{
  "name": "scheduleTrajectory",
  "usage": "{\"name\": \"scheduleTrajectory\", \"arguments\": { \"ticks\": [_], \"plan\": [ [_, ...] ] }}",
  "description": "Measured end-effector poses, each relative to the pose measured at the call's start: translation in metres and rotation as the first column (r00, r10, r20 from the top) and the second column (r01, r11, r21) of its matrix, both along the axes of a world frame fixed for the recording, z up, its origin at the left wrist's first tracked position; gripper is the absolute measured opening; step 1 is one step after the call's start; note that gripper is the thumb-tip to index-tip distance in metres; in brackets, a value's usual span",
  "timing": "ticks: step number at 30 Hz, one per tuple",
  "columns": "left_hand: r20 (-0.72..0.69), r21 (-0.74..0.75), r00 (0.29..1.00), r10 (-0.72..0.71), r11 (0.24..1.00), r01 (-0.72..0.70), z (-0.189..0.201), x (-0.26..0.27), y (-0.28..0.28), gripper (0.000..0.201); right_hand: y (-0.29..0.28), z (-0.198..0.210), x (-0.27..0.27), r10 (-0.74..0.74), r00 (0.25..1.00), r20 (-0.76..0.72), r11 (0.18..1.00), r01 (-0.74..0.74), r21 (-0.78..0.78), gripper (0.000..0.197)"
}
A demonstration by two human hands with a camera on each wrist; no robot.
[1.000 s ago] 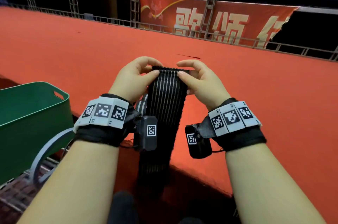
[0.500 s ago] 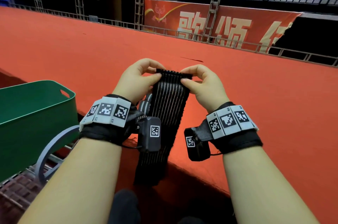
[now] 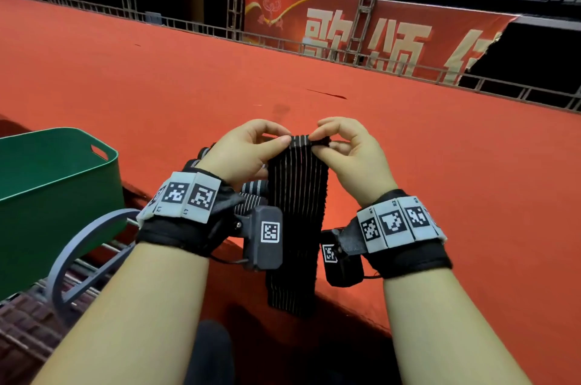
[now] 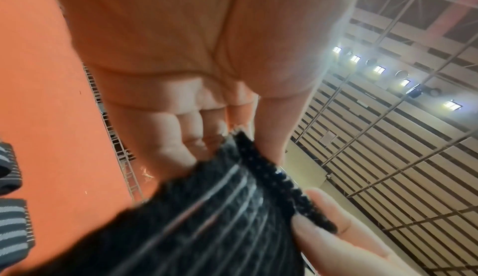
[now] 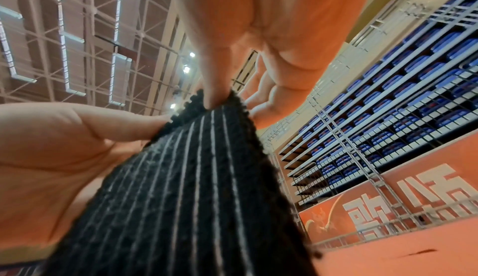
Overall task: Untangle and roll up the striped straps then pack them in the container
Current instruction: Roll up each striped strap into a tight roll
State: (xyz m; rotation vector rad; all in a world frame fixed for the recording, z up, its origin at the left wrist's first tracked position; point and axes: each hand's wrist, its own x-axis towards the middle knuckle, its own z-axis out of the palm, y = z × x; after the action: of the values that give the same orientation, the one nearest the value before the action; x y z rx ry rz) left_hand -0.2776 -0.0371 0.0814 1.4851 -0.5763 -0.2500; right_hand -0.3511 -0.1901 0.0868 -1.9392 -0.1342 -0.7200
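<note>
A black strap with thin white stripes (image 3: 297,211) hangs down over the front edge of the red table (image 3: 440,180). My left hand (image 3: 248,148) pinches its top left corner, and my right hand (image 3: 345,148) pinches the top right corner. The top edge is folded over between the fingertips. In the left wrist view the strap (image 4: 207,208) runs from my curled left fingers (image 4: 181,133) to the right thumb. In the right wrist view the strap (image 5: 194,178) is pinched at its top. More striped strap (image 3: 251,192) lies bunched under my left wrist. The green container (image 3: 53,196) stands at the left.
A grey ring-shaped frame (image 3: 85,246) sits beside the container below the table edge. Metal railing (image 3: 345,51) and a red banner (image 3: 361,32) border the far side of the table.
My hands have moved closer together at the strap's top. The top edge has been folded over, and the hanging strap end has risen.
</note>
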Motion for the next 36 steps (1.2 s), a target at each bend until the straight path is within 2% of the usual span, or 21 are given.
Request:
{"name": "scheduleTrajectory", "arguments": {
  "ticks": [3, 6, 8, 11, 13, 15, 18, 21, 25, 28, 32, 36],
  "plan": [
    [0.003, -0.046, 1.000, -0.006, 0.999, 0.006, -0.003, 0.002, -0.001, 0.012, -0.003, -0.006, -0.004, 0.131, 0.983, -0.129, 0.986, -0.116, 0.116, 0.023],
    [0.033, -0.060, 0.999, 0.004, 0.998, -0.002, -0.007, 0.004, -0.003, 0.019, -0.002, -0.011, -0.003, 0.121, 0.965, -0.232, 0.969, -0.064, 0.239, 0.009],
    [0.068, -0.057, 0.998, 0.014, 0.998, -0.010, -0.009, 0.004, -0.004, 0.022, -0.002, -0.015, 0.000, 0.072, 0.963, -0.260, 0.973, -0.011, 0.229, 0.006],
    [0.073, -0.060, 0.997, 0.017, 0.998, -0.012, -0.014, 0.007, -0.003, 0.022, -0.003, -0.019, 0.001, 0.079, 0.971, -0.224, 0.971, -0.025, 0.238, 0.007],
    [0.021, -0.079, 0.999, 0.026, 0.997, -0.024, -0.017, 0.010, -0.003, 0.014, -0.005, -0.021, 0.002, 0.044, 0.983, -0.179, 0.981, -0.009, 0.194, 0.013],
    [-0.025, -0.032, 0.999, 0.037, 0.999, -0.038, -0.018, 0.010, -0.004, 0.004, -0.006, -0.023, 0.004, -0.009, 0.990, -0.139, 0.990, 0.028, 0.138, 0.018],
    [-0.055, 0.077, 0.998, 0.023, 0.997, -0.019, -0.021, 0.010, -0.005, 0.022, -0.005, -0.028, 0.007, -0.041, 0.996, -0.076, 0.994, 0.048, 0.096, 0.025],
    [-0.075, 0.064, 0.997, 0.021, 0.998, -0.016, -0.023, 0.010, -0.007, 0.019, -0.003, -0.028, 0.004, -0.016, 1.000, -0.026, 0.996, 0.018, 0.083, 0.027],
    [-0.052, -0.016, 0.999, 0.007, 1.000, -0.008, -0.023, 0.009, -0.010, 0.010, -0.008, -0.034, 0.003, 0.009, 0.999, -0.051, 0.994, -0.003, 0.105, 0.021],
    [0.004, -0.067, 1.000, 0.011, 0.998, -0.011, -0.024, 0.009, -0.011, 0.017, -0.011, -0.039, 0.006, 0.025, 0.989, -0.144, 0.974, 0.008, 0.227, 0.022],
    [0.132, -0.023, 0.991, 0.018, 1.000, -0.015, -0.029, 0.012, -0.010, 0.031, -0.012, -0.039, 0.006, 0.060, 0.978, -0.201, 0.922, 0.023, 0.386, 0.023],
    [0.145, -0.006, 0.989, -0.007, 1.000, 0.008, -0.031, 0.012, -0.009, 0.037, -0.012, -0.040, 0.004, 0.091, 0.975, -0.202, 0.945, -0.021, 0.327, 0.030]
  ]
}}
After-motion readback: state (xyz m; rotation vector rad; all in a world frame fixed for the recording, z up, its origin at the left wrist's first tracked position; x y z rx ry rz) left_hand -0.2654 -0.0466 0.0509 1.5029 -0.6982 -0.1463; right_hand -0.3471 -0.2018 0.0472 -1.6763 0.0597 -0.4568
